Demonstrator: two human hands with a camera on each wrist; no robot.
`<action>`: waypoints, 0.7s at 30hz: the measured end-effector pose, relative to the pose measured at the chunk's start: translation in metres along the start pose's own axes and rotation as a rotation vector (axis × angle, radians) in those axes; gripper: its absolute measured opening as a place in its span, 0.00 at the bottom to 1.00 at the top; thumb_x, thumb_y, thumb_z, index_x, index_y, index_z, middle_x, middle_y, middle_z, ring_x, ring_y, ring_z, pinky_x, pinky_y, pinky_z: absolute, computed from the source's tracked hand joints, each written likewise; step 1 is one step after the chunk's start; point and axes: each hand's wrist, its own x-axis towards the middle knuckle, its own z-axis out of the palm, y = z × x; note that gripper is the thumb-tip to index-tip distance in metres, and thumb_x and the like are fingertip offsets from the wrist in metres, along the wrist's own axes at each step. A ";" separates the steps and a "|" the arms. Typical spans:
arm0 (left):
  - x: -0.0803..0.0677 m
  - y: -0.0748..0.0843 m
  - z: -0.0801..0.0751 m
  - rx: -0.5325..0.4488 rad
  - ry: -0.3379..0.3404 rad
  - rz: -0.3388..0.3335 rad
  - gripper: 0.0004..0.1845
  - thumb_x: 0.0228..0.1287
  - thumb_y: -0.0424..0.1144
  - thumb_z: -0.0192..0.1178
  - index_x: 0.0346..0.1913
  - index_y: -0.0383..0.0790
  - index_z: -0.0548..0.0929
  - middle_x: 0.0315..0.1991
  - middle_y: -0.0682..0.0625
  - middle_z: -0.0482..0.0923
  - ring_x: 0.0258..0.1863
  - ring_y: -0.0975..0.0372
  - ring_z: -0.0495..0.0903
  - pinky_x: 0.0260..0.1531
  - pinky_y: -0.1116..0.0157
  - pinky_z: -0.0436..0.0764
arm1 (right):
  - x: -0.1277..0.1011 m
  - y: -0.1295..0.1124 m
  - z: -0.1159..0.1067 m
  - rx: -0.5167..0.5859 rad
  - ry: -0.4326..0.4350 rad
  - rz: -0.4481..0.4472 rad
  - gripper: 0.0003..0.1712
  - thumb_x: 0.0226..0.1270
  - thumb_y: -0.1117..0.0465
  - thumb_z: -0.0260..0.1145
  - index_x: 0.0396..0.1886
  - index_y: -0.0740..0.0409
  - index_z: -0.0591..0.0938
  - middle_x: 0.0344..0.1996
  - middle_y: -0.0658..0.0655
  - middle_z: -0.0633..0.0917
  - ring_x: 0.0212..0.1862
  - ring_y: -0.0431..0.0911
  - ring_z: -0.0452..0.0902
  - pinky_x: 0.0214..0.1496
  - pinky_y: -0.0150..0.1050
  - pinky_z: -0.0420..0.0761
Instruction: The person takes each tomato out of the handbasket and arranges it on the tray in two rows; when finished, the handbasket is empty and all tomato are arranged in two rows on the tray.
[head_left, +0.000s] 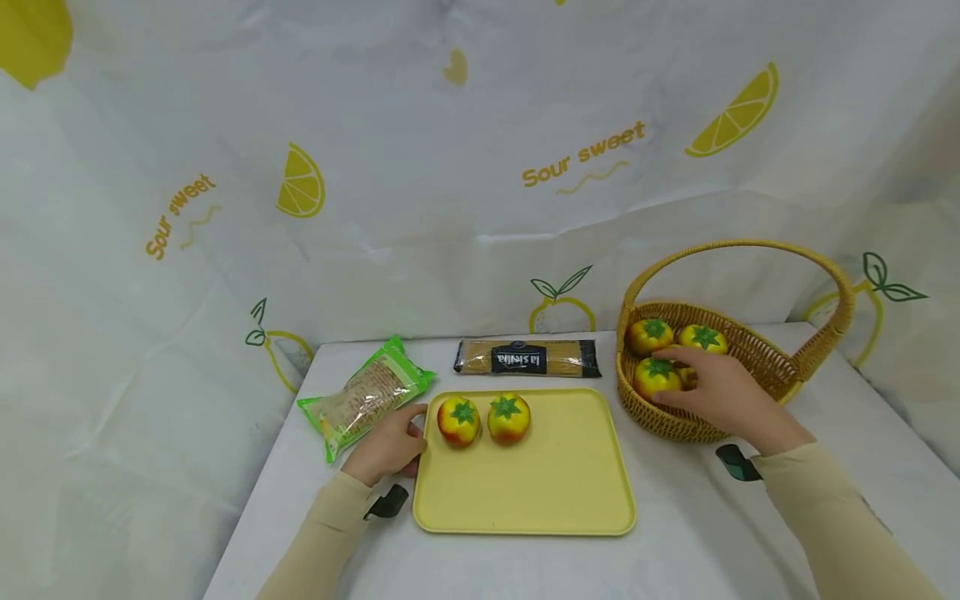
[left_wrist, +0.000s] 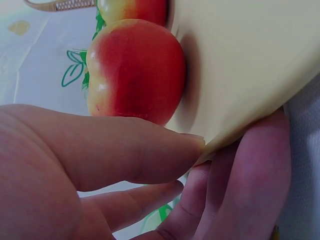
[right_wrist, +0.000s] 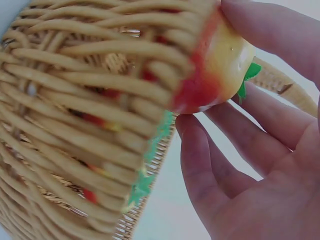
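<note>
While the right hand (head_left: 723,392) reached into the wicker basket (head_left: 757,354), its fingers were curled over the nearest tomato (head_left: 655,377) at the basket's front left. Right wrist view confirmed: thumb and fingers closed round that fruit just above the woven rim, grip firm on it. Two more tomatoes, one at the back left (head_left: 649,334) and one at the back middle (head_left: 702,337), sat behind it inside the basket.

Left hand (head_left: 387,446) was at the left edge of the yellow tray (head_left: 555,483). Left wrist view showed thumb on top of the rim and fingers underneath, pinching the tray edge. Two tomatoes stood on the tray near its far left corner: the left one (head_left: 458,420) just beside the hand, the right one (head_left: 508,417) touching or nearly touching its neighbour; could not tell which.

Tray lay on the white counter (head_left: 690,533), basket to its right, close by. Green packet of noodles (head_left: 365,395) lay left of the tray, just beyond the left hand. Dark-labelled pasta packet (head_left: 527,357) lay behind the tray. Lemon-print cloth (head_left: 450,167) hung behind everything.
</note>
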 end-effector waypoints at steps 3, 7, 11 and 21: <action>0.000 0.000 0.000 0.000 -0.001 0.004 0.34 0.70 0.30 0.61 0.80 0.40 0.72 0.43 0.44 0.81 0.25 0.58 0.83 0.25 0.64 0.86 | -0.003 -0.004 -0.004 0.010 0.013 0.006 0.43 0.68 0.43 0.78 0.76 0.59 0.77 0.69 0.76 0.79 0.67 0.75 0.76 0.63 0.74 0.79; 0.000 0.000 0.000 -0.001 0.000 0.005 0.34 0.70 0.29 0.61 0.79 0.40 0.72 0.42 0.44 0.81 0.24 0.58 0.83 0.25 0.64 0.85 | -0.006 -0.010 -0.007 0.030 0.040 0.004 0.44 0.69 0.42 0.78 0.77 0.57 0.75 0.71 0.75 0.77 0.67 0.74 0.76 0.63 0.74 0.79; -0.001 -0.001 0.001 -0.004 0.004 0.008 0.34 0.70 0.29 0.61 0.79 0.40 0.73 0.42 0.45 0.81 0.24 0.58 0.83 0.25 0.64 0.85 | -0.009 -0.020 -0.006 0.064 0.093 -0.007 0.42 0.70 0.42 0.77 0.77 0.55 0.76 0.71 0.74 0.78 0.64 0.71 0.79 0.61 0.72 0.81; 0.000 -0.001 0.000 -0.008 0.005 0.013 0.34 0.70 0.30 0.60 0.79 0.41 0.73 0.44 0.44 0.82 0.25 0.58 0.84 0.25 0.63 0.87 | -0.012 -0.051 0.023 0.162 0.158 -0.105 0.38 0.69 0.51 0.79 0.75 0.55 0.78 0.72 0.66 0.80 0.67 0.66 0.80 0.66 0.68 0.82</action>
